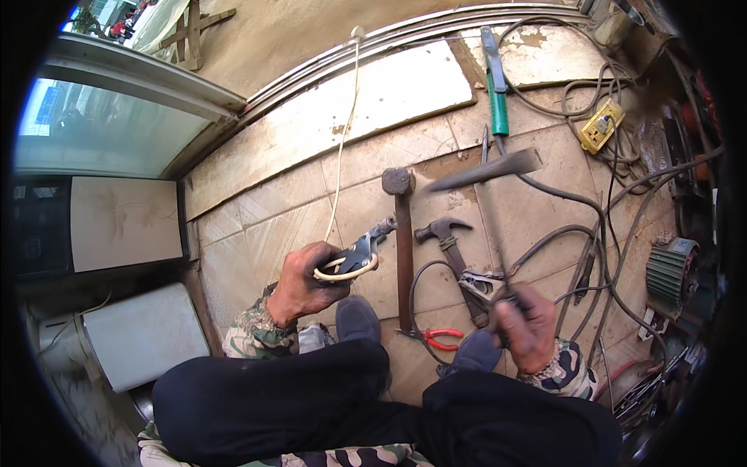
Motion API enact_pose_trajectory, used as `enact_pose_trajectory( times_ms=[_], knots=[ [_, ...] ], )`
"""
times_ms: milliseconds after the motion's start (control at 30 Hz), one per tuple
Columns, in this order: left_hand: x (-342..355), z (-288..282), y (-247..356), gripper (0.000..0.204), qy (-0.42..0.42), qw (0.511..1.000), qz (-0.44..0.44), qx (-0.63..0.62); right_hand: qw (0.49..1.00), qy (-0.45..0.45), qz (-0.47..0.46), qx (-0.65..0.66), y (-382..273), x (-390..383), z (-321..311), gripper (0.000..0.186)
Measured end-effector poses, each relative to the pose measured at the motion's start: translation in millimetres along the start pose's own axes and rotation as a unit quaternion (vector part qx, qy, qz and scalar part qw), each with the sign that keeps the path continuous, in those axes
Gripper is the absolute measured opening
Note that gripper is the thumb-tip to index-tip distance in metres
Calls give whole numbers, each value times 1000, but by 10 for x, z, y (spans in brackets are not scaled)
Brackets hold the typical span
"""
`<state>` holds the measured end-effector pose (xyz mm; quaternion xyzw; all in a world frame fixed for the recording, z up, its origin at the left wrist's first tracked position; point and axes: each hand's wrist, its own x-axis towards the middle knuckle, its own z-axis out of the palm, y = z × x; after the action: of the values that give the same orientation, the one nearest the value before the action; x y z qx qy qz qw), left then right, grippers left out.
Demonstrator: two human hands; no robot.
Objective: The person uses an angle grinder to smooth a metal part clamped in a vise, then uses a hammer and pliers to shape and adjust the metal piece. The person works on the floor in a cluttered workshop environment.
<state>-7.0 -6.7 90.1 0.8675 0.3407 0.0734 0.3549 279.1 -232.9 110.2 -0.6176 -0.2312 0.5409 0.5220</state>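
Observation:
My left hand (310, 282) is closed around a dark metal bracket-like part (359, 255) with small bolts and a stubby end pointing up and right. A cream cord (342, 148) loops round this part and runs up to the far door track. In my right fist (527, 327) is the thin handle of a chipping hammer (484, 171), its long tapered head raised above the floor and blurred. Between my hands, a sledgehammer (403, 233) lies with its head away from me. Beside it are a claw hammer (451, 245), a metal clamp (481, 282) and red-handled pliers (440, 338).
A green-handled welding electrode holder (496, 101) lies ahead with its cable. Tangled cables and a yellow socket box (602, 124) lie to the right, near a finned motor (672, 268). White boards (381, 97) line the far doorway. A grey box (146, 335) stands left.

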Motion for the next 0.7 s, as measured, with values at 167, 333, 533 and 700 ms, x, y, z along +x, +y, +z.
enact_pose_trajectory(
  times_ms=[167, 333, 533, 700],
  knots=[
    [10, -15, -2, 36, 0, 1000, -8, -7, 984, -101, -31, -144, 106, 71, 1, 18],
    [45, -50, 35, 35, -13, 1000, 0, -2, 998, 59, 7, 9, -23, 5, 29, 15],
    [28, -23, -22, 36, -11, 1000, 0, 9, 997, 3, 8, -72, -59, 18, 32, 14],
    [0, -8, 13, 37, -3, 1000, 4, 7, 986, -24, -24, -163, 12, 33, 8, 13]
  ],
)
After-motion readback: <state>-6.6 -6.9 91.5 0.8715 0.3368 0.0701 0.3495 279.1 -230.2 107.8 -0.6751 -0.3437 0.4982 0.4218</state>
